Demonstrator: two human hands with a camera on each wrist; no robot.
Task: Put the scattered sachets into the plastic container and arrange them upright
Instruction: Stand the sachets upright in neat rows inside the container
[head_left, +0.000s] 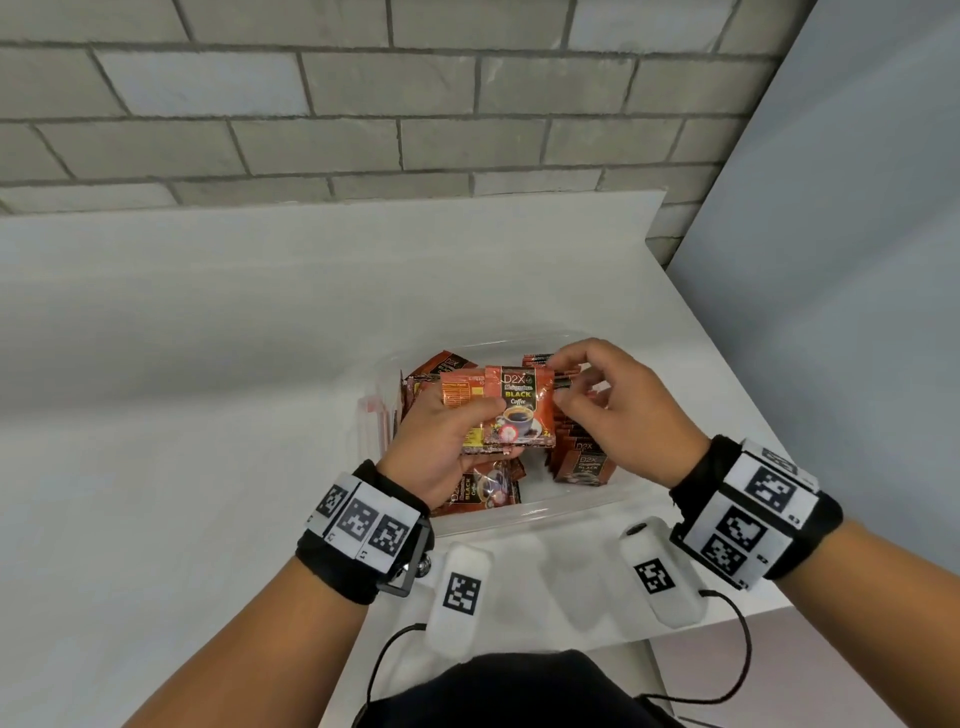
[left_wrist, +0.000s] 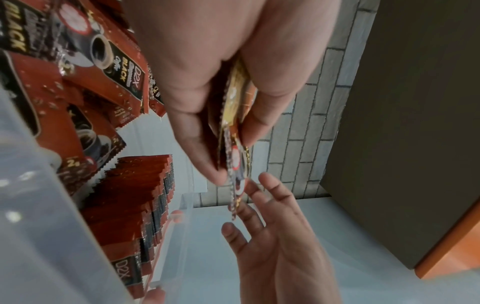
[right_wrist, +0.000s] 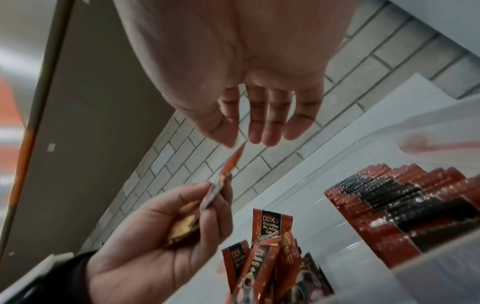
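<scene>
At centre frame, above a clear container on a white table, the left hand clamps a small stack of sachets between thumb and fingers. The right hand, fingers loosely curled, appears to touch the stack's right edge; whether it pinches cannot be told. To the right inside the container a row stands upright; loose sachets lean at its left. The sound approach, by appearance: square the stack's edges with both hands, turn it on end, then lower it against the standing row without toppling it.
</scene>
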